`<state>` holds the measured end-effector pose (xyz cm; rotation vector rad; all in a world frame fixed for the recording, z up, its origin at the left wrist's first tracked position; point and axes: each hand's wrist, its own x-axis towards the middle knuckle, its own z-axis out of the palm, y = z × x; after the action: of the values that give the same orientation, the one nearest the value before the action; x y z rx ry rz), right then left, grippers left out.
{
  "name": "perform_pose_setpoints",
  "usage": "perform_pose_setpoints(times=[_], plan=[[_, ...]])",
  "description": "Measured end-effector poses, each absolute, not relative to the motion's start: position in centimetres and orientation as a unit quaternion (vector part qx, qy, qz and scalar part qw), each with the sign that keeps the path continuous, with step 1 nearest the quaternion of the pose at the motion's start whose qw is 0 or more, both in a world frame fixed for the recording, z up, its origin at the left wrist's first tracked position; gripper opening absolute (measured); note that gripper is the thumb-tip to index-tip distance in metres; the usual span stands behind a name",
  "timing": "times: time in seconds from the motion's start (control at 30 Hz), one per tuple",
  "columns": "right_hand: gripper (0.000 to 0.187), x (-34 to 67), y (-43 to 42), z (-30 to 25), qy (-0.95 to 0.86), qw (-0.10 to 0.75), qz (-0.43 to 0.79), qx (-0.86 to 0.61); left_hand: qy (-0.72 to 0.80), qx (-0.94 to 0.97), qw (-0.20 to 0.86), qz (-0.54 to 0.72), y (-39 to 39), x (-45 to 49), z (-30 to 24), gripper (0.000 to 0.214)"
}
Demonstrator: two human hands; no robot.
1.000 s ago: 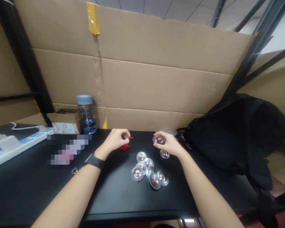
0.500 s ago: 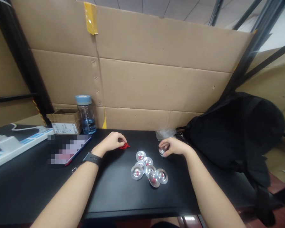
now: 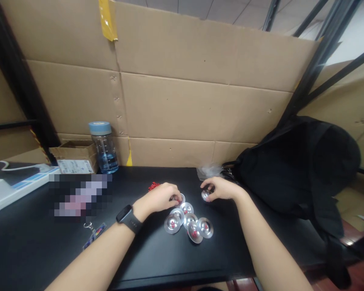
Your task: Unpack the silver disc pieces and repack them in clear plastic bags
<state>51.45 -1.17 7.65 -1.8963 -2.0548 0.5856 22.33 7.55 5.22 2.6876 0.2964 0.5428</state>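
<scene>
Several small silver metal discs (image 3: 188,223) with red centres lie clustered on the black table (image 3: 157,258). My left hand (image 3: 162,199), a black watch on its wrist, rests with curled fingers on the far-left disc of the cluster. A small heap of red cord (image 3: 153,186) lies just behind that hand. My right hand (image 3: 220,188) is closed in a pinch on one separate silver disc (image 3: 205,195) that sits on the table to the right of the cluster.
A cardboard wall backs the table. A water bottle (image 3: 103,146) and a small cardboard box (image 3: 75,157) stand at the back left. A crumpled clear bag (image 3: 208,171) and a black backpack (image 3: 297,169) are at the right. Keys (image 3: 92,236) lie at the left.
My left hand left the red cord and moved right onto the disc cluster. My right hand came down with its disc onto the table and stays there.
</scene>
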Motion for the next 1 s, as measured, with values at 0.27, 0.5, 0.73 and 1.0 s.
perform_pose_setpoints(times=[0.27,0.5,0.73,1.0], plan=[[0.033,49.5,-0.8,7.6,-0.755,0.228,0.159,-0.595,0.15,0.943,0.198,0.221,7.3,23.4,4.4,0.019],[0.059,44.9,-0.5,7.2,-0.755,0.36,0.231,-0.498,0.177,0.842,0.402,0.312,8.1,23.9,3.6,0.008],[0.062,42.6,-0.2,6.1,-0.718,0.445,0.278,-0.458,0.157,0.729,0.534,0.398,8.1,24.7,4.0,0.012],[0.044,42.1,-0.2,6.5,-0.772,0.411,0.092,-0.477,0.164,0.709,0.546,0.416,8.0,24.7,4.5,0.021]])
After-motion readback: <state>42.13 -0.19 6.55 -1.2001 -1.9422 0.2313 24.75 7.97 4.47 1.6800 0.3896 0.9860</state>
